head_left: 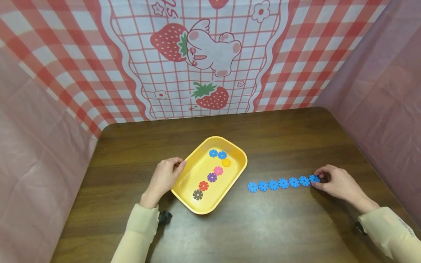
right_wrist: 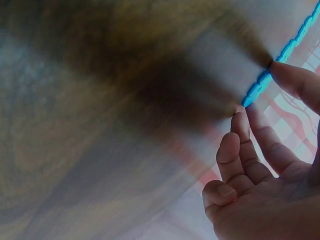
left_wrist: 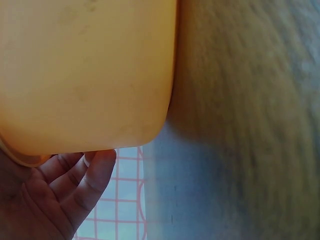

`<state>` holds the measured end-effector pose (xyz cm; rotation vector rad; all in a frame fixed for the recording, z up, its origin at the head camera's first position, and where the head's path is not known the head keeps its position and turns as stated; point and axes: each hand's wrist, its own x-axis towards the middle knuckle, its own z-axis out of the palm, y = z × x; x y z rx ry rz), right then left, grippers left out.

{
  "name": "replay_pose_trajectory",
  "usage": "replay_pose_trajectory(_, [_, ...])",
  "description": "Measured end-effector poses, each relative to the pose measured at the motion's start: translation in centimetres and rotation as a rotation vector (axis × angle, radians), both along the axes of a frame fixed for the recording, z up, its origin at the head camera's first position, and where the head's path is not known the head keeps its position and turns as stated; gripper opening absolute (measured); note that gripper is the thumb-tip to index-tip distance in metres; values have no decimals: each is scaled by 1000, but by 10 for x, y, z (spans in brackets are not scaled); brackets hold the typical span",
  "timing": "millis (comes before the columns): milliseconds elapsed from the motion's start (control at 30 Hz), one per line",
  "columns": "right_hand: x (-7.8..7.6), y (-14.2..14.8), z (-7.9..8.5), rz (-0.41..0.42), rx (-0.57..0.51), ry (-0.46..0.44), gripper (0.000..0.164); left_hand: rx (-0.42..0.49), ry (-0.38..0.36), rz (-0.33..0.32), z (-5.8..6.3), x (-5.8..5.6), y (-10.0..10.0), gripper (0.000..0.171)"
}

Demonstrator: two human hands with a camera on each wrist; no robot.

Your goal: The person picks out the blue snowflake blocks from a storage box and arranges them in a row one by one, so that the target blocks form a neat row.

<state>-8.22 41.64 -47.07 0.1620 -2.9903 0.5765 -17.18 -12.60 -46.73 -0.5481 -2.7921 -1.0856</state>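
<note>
My left hand grips the left side of a yellow plastic tray, thumb at the rim and fingers against its outer wall, seen in the left wrist view. Inside lie a pair of blue notched discs and single yellow, pink, purple, red and dark grey ones. To the right, several blue discs form a straight row on the table. At its right end my right hand pinches the last blue disc between thumb and fingers. The right wrist view shows the row edge-on, low at the tabletop.
The brown wooden table ends at a red checked cloth with strawberry prints at the back. Pink curtains hang at both sides. A dark band sits at the left cuff.
</note>
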Motion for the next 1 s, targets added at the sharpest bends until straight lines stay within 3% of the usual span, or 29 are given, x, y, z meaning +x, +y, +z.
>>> replay_pose_trajectory(300, [0, 0, 0, 28, 10, 34, 31, -2, 2, 4, 0, -1, 0, 22])
replay_pose_trajectory(533, [-8, -5, 13, 22, -2, 84, 27, -1, 4, 4, 0, -1, 0, 22])
replay_pose_trajectory(1000, [-45, -80, 56, 133, -100, 78, 33, -6, 9, 5, 0, 0, 0, 22])
